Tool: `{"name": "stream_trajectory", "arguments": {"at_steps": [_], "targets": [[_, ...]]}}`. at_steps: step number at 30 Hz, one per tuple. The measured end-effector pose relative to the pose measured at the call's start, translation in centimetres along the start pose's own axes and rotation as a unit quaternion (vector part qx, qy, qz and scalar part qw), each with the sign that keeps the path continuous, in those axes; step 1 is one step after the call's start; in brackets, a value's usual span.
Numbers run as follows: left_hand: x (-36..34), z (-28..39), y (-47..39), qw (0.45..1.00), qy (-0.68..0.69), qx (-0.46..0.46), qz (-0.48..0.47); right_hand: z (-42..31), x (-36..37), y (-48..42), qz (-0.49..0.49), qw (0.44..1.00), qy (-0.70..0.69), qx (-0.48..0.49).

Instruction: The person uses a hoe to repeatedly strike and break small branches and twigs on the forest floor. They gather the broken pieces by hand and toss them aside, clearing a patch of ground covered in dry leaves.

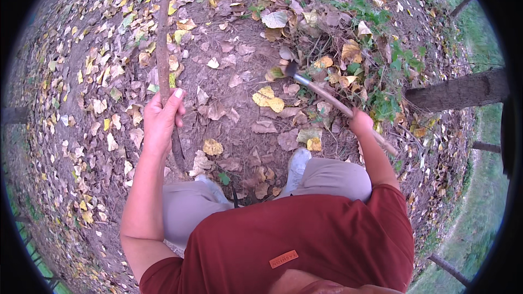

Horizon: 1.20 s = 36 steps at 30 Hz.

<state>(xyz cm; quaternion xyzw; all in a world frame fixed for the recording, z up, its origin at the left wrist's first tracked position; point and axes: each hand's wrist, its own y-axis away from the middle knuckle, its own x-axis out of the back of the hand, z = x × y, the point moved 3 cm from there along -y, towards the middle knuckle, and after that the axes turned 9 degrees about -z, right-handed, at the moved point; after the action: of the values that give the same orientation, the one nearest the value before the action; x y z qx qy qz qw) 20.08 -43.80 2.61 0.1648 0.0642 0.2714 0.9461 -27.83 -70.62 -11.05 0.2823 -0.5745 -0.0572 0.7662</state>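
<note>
My left hand grips a long bare wooden stick, thumb laid along it. The stick runs from the top of the view down past my wrist, where its dark lower end tapers. My right hand is closed around the wooden handle of a hand tool with a shiny metal collar. The tool's dark head is blurred among the fallen leaves, so its exact kind is unclear. The handle's butt end sticks out behind my right hand. Yellow leaves lie on the soil between the two hands.
Green weeds and dry stems grow beside the tool. A tree trunk stands at the right, with grass beyond it. My bent knees and white shoes are close below. Dry leaves cover the ground at the left.
</note>
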Motion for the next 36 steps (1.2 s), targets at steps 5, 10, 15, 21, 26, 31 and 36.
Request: {"name": "stream_trajectory", "arguments": {"at_steps": [5, 10, 15, 21, 26, 31, 36], "targets": [[-0.6, 0.2, -0.7, 1.0, 0.024, -0.005, -0.009, 11.9, -6.8, 10.9, -0.012, 0.96, -0.11, -0.257], [-1.4, 0.4, -0.8, 1.0, 0.012, 0.001, -0.029, 10.1, -8.3, 13.0, 0.019, 0.966, -0.122, -0.226], [-2.1, 0.4, -1.0, 1.0, 0.004, -0.003, -0.025, 0.4, -2.4, 6.7, 0.03, 0.993, -0.116, -0.01], [-2.0, -0.1, -0.7, 1.0, -0.023, -0.007, -0.002, -15.5, 12.3, -2.9, 0.038, 0.976, -0.032, 0.214], [-1.9, 0.5, 0.2, 0.999, -0.041, -0.011, 0.026, -20.6, 13.5, -7.9, 0.073, 0.978, -0.043, 0.19], [-1.1, 0.6, 0.7, 0.997, -0.064, -0.014, 0.035, -9.2, 10.8, -9.6, 0.076, 0.995, -0.056, 0.014], [-0.6, 0.2, -0.6, 0.998, -0.045, -0.012, 0.031, 5.9, 8.4, -4.3, 0.106, 0.943, -0.198, -0.247]]}}
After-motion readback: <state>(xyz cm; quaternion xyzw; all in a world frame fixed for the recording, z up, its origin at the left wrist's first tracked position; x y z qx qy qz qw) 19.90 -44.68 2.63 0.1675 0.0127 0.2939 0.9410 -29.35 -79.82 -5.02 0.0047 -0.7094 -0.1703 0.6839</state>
